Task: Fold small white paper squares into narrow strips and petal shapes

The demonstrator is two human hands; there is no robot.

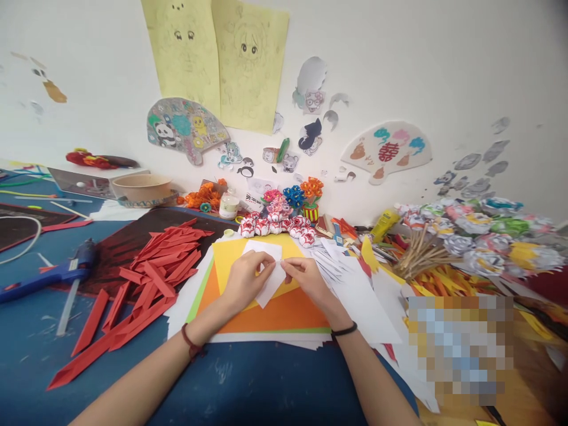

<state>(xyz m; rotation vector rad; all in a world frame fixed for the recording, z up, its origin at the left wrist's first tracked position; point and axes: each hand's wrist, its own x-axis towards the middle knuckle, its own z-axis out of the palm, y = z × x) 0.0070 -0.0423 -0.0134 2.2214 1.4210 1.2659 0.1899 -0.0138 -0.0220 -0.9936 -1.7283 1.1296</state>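
Note:
My left hand and my right hand meet over the middle of the paper pile. Between them is a small white paper strip, its lower end pointed. My left hand pinches it near the centre, and the thumb and fingertips of my right hand are closed on its right edge. Beneath both hands lie a yellow sheet and an orange sheet, with green and white sheets showing at the edges.
Folded red paper strips and a blue glue gun lie to the left. Red-and-white paper flowers stand behind the pile. Wooden sticks and paper flowers are at the right.

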